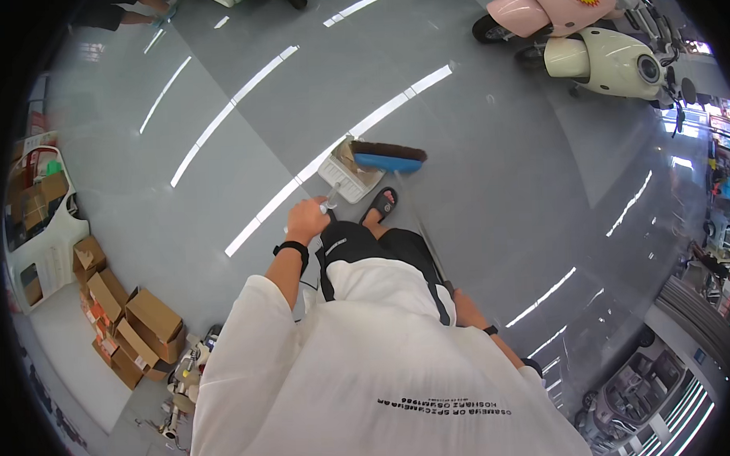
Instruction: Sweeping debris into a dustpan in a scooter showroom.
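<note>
My left hand (pixel 307 220) is closed around the upper end of the handle of a white dustpan (pixel 354 179). Brownish debris, perhaps crumpled packing scrap (pixel 345 153), lies in the pan. A broom (pixel 389 161) with a blue head and dark brown bristles rests across the pan's right side, partly covering the scrap. Its thin pole runs back along my right leg to my right hand (pixel 468 309), which grips it at hip height; the shirt hides part of that hand. My foot in a black sandal (pixel 383 204) stands just behind the pan.
A pink scooter (pixel 532 8) and a cream scooter (pixel 612 62) stand at the far right. Open cardboard boxes (pixel 154 320) are piled at the left beside a white panel (pixel 52 263). Another person's leg (pixel 143 17) shows at the upper left. The grey floor (pixel 490 193) is glossy.
</note>
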Available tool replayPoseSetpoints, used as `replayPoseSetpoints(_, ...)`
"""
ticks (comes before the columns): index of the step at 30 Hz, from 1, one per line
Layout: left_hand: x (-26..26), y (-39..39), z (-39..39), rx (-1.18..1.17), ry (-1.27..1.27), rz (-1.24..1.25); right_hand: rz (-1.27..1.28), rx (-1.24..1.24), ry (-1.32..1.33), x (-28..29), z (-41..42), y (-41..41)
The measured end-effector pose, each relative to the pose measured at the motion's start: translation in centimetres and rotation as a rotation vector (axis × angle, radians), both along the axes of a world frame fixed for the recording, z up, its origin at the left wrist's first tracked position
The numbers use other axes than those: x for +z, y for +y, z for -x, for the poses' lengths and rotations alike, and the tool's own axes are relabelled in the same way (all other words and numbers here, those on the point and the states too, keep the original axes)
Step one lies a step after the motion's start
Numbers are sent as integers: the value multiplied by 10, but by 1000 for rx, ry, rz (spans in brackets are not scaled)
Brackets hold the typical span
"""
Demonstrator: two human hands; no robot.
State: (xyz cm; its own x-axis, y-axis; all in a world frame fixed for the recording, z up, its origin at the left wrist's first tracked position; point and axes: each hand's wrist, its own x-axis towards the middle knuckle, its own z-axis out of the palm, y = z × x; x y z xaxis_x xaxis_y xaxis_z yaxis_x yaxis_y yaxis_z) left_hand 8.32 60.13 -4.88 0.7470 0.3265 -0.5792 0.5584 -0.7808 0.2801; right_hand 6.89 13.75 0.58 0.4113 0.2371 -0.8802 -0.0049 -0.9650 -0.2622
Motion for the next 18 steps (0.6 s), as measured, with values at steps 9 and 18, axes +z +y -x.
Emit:
replayPoseSetpoints(9, 11, 5, -1, 26, -19, 10, 4, -449, 173, 79, -39, 3)
replayPoseSetpoints(18, 14, 4, -4, 4, 29, 76, 102, -307, 1, 18, -40, 59)
